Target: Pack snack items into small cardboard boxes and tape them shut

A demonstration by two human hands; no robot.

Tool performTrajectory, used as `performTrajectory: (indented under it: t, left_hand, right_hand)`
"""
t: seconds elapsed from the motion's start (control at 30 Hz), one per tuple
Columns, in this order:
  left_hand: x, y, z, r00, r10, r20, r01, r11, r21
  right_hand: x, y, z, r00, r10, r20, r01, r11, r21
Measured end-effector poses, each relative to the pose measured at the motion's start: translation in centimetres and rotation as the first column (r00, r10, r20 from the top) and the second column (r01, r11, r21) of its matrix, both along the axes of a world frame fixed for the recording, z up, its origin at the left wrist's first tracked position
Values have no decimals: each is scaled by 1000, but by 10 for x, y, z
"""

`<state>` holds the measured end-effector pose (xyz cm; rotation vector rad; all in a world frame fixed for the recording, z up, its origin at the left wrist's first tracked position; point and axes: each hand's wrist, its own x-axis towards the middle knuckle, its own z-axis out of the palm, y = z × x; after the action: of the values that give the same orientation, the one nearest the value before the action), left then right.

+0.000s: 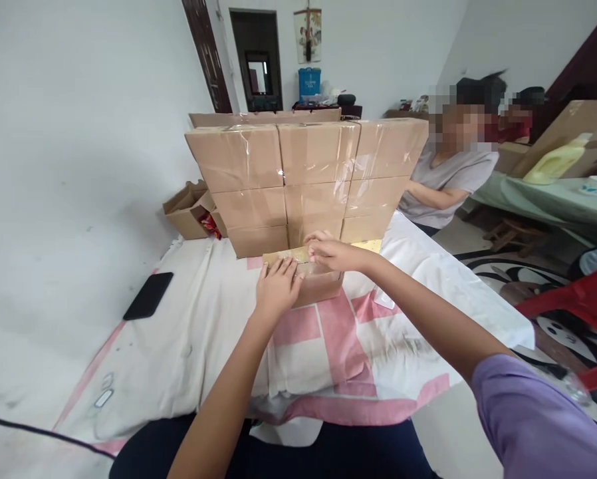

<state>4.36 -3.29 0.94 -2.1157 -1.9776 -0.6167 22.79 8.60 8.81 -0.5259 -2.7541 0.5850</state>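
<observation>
small brown cardboard box (322,286), upright, on cloth (328,339)

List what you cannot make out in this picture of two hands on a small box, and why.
Head view:
- Small box: top and contents, under the left hand and right hand.
- Right hand's fingers: whether they pinch anything, too small.
- Co-worker: hands behind the stack of taped boxes.
- Open carton: contents mostly behind its flaps.
- Black flat object: too small to identify.

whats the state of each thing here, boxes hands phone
small box, top closed, under both hands
left hand, flat, open on the box top
right hand, fingers bent at the top's far edge
stacked boxes, taped shut
carton by the wall, flaps open
phone, screen dark, lying flat
</observation>
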Motion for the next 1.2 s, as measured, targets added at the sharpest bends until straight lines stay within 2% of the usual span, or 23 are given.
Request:
performTrajectory:
  t: [0.17, 0.37, 0.57, 0.67, 0.73, 0.8, 0.87, 1.0, 1.2]
  left_hand:
    - [3, -8, -10, 1000, 14, 1, -14, 998, 58]
    - [4, -7, -6, 1000, 17, -3, -17, 999, 44]
    - [8, -5, -7, 998, 46, -35, -46, 999, 10]
    - [8, -3, -8, 998, 46, -39, -46, 999, 11]
    - [7, -2, -9, 998, 43, -38, -43, 999, 14]
    - [7, -1, -9, 999, 39, -37, -38, 999, 15]
    - [7, -1, -9, 999, 37, -35, -37, 999, 16]
    - [8, -2, -7, 998, 38, -45, -37, 999, 10]
    - [9, -3, -7, 993, 23, -116, -23, 1000, -1]
  right_hand:
    - [-25, 31, -29, 993, -42, 109, 48, 997, -53]
    - [-27, 35, -38, 996, -36, 79, 42, 996, -80]
    - [-24, 40, -44, 991, -26, -130, 3, 985, -175]
    - [-21, 39, -42, 958, -50, -284, -26, 967, -255]
    - [-19, 37, -38, 938, -55, -343, -40, 964, -263]
    - [-17, 36, -34, 952, -26, -304, -47, 971, -233]
    - [-18, 35, -34, 983, -1, -182, -37, 979, -202]
    - [-24, 34, -40, 998, -53, 18, 55, 993, -107]
    - [-27, 36, -47, 996, -80, 44, 82, 996, -40]
